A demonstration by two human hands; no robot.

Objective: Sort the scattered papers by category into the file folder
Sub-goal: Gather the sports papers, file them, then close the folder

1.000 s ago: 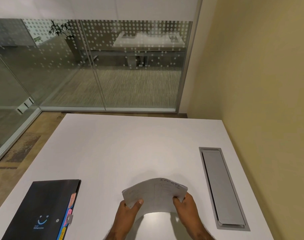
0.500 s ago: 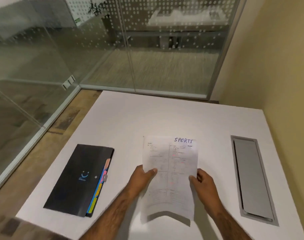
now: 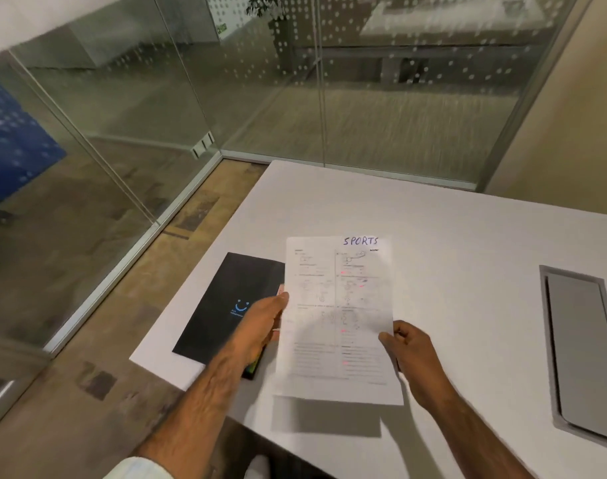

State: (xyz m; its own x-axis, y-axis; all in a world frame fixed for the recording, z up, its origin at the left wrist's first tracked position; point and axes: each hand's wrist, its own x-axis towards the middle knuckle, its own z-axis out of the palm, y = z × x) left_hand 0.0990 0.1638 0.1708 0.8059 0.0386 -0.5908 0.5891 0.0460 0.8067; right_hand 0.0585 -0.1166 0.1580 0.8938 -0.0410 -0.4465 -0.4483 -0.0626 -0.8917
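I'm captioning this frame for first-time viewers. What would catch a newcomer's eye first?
First the paper with SPORTS handwritten at its top, held mid-frame above the white table, the left hand pinching its left edge and the right hand its right edge. Next the black file folder with a blue smile mark, lying on the table's left side, partly behind the paper.

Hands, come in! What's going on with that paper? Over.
Left hand, right hand pinch SPORTS paper above table. File folder closed, to its left. Nothing in the way.
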